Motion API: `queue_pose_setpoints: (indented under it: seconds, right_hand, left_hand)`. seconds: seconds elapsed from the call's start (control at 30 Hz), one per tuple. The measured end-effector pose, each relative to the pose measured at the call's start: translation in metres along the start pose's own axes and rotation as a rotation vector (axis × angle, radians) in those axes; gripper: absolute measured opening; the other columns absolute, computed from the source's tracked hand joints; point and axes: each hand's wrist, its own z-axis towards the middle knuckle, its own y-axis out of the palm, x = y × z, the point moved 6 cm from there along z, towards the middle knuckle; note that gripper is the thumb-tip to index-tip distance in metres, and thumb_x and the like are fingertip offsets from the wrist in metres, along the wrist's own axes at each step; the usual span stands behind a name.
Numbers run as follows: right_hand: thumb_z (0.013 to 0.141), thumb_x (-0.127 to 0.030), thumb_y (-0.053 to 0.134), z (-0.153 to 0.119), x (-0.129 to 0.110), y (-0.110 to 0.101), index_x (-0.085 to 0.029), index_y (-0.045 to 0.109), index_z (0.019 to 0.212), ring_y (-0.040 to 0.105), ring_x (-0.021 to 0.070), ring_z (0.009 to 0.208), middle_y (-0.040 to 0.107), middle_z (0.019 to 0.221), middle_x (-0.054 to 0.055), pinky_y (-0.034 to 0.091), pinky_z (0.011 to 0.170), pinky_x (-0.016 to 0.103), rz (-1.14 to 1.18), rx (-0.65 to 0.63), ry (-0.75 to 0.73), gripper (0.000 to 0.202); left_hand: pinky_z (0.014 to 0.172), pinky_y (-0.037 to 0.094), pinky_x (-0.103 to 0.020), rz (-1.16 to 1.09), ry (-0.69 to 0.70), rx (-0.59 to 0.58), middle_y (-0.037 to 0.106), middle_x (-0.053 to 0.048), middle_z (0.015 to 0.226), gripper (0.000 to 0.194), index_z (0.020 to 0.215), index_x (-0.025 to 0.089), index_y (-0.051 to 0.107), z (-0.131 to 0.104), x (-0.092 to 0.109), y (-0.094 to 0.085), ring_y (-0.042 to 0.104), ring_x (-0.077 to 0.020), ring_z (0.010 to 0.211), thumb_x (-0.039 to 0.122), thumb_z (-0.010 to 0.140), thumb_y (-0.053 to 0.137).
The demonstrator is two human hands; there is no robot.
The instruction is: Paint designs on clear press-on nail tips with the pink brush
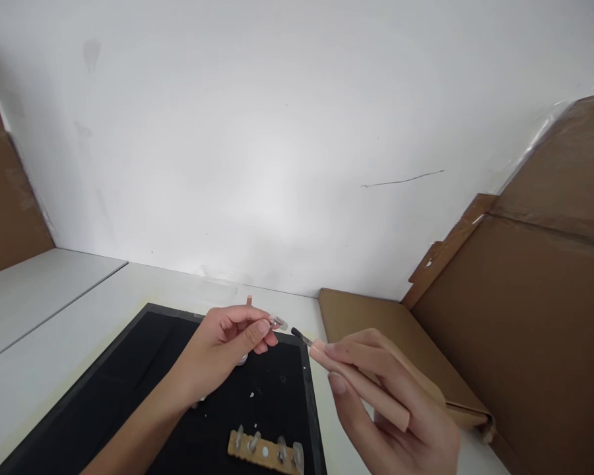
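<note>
My left hand [232, 340] is closed, thumb and forefinger pinching a small clear piece that looks like a false nail tip [279, 322]. Opposite it, my right hand [391, 396] grips a brush [359, 382] by its thick peach handle. The dark bristles point left, close to the clear piece; a small gap seems to lie between them. Behind the left fingers rises a short peach-coloured end [249, 300], the rest of it hidden. Nearer to me, a tan corrugated strip [241, 447] holds several clear nail tips [282, 448] standing upright.
A black mat [133, 369] lies on the white table [79, 297], with small white bits on it. A flat cardboard box [361, 316] sits at the right, beside a tall cardboard panel [539, 316]. A clear plastic container [222, 280] stands by the white wall [257, 132].
</note>
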Motion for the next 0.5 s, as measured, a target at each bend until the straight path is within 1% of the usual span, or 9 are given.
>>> queue_pose_setpoints:
  seconds: [0.07,0.2,0.3,0.5]
  right_hand:
    - [0.080,-0.002,0.053,-0.0001,0.0005,0.0003,-0.022,0.059,0.103,0.059,0.0155,0.062,0.064,0.075,0.003,0.047,0.050,0.027,0.035,-0.008,0.004,0.031]
    - [0.082,-0.003,0.054,-0.0007,0.0023,0.0054,-0.023,0.059,0.107,0.061,0.0152,0.066,0.064,0.079,0.004,0.049,0.052,0.026,0.047,-0.084,0.018,0.032]
    - [0.084,-0.005,0.053,-0.0015,0.0045,0.0087,-0.023,0.059,0.108,0.062,0.0155,0.068,0.063,0.080,0.004,0.050,0.053,0.025,0.031,-0.121,0.039,0.030]
    - [0.084,-0.004,0.052,-0.0022,0.0048,0.0086,-0.021,0.057,0.102,0.058,0.0131,0.060,0.060,0.073,0.001,0.047,0.050,0.024,-0.046,-0.125,0.021,0.026]
  left_hand:
    - [0.065,0.047,-0.025,-0.012,-0.009,-0.009,0.068,-0.003,0.071,0.028,0.075,0.016,0.070,0.0013,-0.0006,0.0008,0.057,-0.0139,0.066,0.042,0.083,0.065]
    - [0.066,0.047,-0.024,-0.030,-0.004,-0.045,0.066,-0.002,0.068,0.026,0.077,0.015,0.071,0.0026,-0.0010,0.0057,0.057,-0.0132,0.066,0.041,0.082,0.066]
    - [0.066,0.048,-0.024,-0.025,0.004,-0.058,0.067,-0.002,0.070,0.025,0.081,0.015,0.072,0.0014,-0.0022,0.0078,0.058,-0.0132,0.067,0.039,0.084,0.065]
    - [0.067,0.049,-0.023,-0.031,0.009,-0.033,0.070,-0.003,0.073,0.022,0.086,0.016,0.074,-0.0014,-0.0049,0.0060,0.059,-0.0132,0.068,0.036,0.083,0.067]
